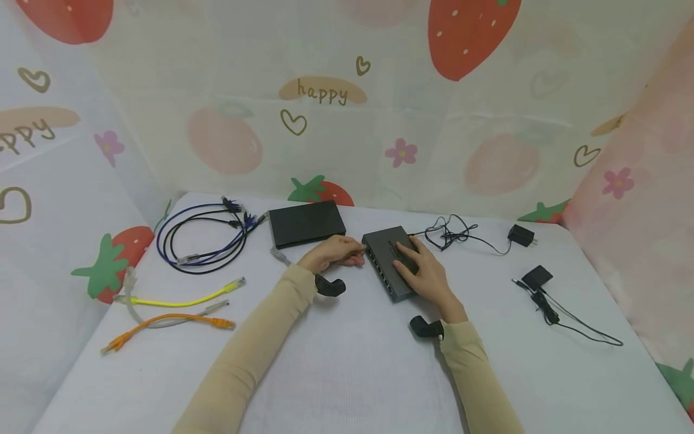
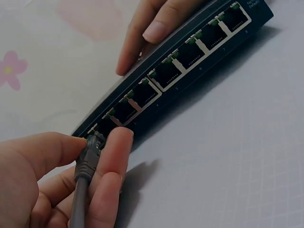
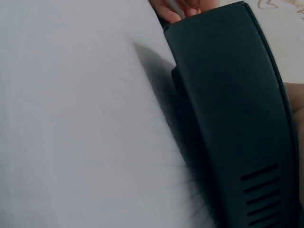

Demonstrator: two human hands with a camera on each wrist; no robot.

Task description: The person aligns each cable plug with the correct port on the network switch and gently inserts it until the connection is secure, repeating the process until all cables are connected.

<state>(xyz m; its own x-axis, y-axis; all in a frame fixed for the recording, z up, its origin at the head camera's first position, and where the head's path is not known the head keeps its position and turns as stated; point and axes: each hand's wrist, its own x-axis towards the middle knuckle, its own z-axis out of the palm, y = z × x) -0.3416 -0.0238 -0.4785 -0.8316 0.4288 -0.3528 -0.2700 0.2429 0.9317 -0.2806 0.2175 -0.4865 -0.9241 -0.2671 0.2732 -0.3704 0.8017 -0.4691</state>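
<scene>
Network box (image 1: 386,262) sits just right of centre in the head view, its row of ports (image 2: 190,52) facing the left hand. Right hand (image 1: 426,271) has its fingers spread over the top, not clenched, probably to stop it sliding. Left hand (image 1: 336,252) has a grey cable (image 2: 80,204) pinched by its plug (image 2: 88,159) at one end of the row, likely for aim; can't tell if it's fully in. Writing: "happy" on the backdrop (image 1: 336,141), then tiny port numbers (image 2: 200,69) 6, 7, 8. No readable brand.
</scene>
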